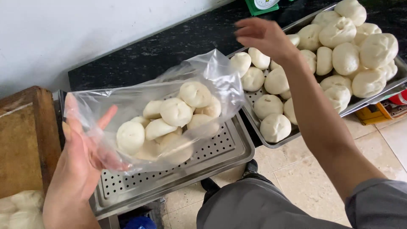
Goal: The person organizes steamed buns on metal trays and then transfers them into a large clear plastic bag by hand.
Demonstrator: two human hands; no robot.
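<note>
Head view. My left hand holds a clear plastic bag by its open end. The thumb and fingers are spread, and the bag's mouth is stretched over them, so the film wraps the fingers rather than being pinched in a closed fist. The bag extends to the right of the hand and lies above a perforated steel tray. I cannot tell whether the bag's bottom touches that tray or hangs just over it. Inside the bag sits a heap of white buns, gathered in the middle and far end, near the fingertips but apart from them.

My right hand is raised over a second steel tray to the right. The fingers are loosely open and curled, and they hold nothing. Directly below and beside the hand lie loose white buns on the tray; the nearest are just under the wrist, not touching it. A taller pile of buns occupies the far end of this tray.

Surroundings: a wooden board lies left of the left hand, with pale dough at the lower left corner. A black countertop runs behind both trays. A green scale stands at the top edge. My right forearm crosses over the second tray and hides part of it.
</note>
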